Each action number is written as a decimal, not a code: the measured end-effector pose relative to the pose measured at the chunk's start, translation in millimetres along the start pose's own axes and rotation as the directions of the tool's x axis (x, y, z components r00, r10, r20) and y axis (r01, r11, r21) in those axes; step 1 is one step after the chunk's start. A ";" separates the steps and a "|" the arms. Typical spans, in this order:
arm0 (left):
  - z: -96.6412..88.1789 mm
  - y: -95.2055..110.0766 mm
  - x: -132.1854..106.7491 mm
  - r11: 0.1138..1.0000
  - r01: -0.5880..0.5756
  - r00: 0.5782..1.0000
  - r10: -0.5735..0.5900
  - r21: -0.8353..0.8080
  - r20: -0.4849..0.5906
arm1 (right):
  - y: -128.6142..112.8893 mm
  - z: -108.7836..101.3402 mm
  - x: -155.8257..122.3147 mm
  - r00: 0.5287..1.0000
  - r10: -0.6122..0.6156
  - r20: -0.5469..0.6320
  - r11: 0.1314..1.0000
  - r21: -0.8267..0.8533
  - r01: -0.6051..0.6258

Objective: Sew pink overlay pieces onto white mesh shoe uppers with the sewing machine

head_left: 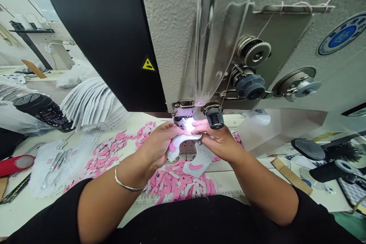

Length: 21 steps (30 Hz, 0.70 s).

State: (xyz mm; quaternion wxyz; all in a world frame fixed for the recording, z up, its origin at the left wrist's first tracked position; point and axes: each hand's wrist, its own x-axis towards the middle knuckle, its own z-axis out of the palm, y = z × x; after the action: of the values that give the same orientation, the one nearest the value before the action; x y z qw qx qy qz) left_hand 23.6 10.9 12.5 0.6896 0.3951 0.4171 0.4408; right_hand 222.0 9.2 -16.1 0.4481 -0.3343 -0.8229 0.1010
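"What's the sewing machine head made of?"
"Rough-textured painted metal, with a glossy clear plastic guard on it."
"And below it?"
"Matt grey mesh cloth and matt pink fabric cutouts."

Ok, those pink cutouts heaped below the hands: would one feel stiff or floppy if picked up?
Probably floppy and light: the pink cutouts look thin, and many lie curved. Pushed, the loose heap would likely slide apart rather than move together.
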 end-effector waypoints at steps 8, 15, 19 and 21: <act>-0.3 -2.1 0.2 0.999 -0.044 0.999 0.044 0.013 0.006 | 1.2 1.8 -1.4 1.000 -0.013 -0.028 1.000 0.011 0.014; 2.4 -3.3 -2.3 0.999 -0.047 0.999 0.047 -0.023 -0.006 | 4.0 4.4 -1.5 0.999 0.016 -0.035 0.999 0.040 -0.015; 5.1 -2.0 -3.0 0.999 -0.028 0.999 0.028 -0.016 -0.025 | 5.9 4.7 -1.4 0.999 0.015 -0.040 0.999 0.040 -0.014; 5.4 -2.4 -2.9 0.999 -0.020 0.999 0.019 -0.027 -0.026 | 6.4 3.9 -0.9 0.999 0.038 -0.023 0.998 0.042 -0.037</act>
State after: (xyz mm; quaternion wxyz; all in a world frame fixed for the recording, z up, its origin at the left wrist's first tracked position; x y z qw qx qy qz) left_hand 28.5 6.5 12.8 0.6851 0.3842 0.4160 0.4582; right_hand 222.2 14.0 -21.9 0.4628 -0.3415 -0.8088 0.1226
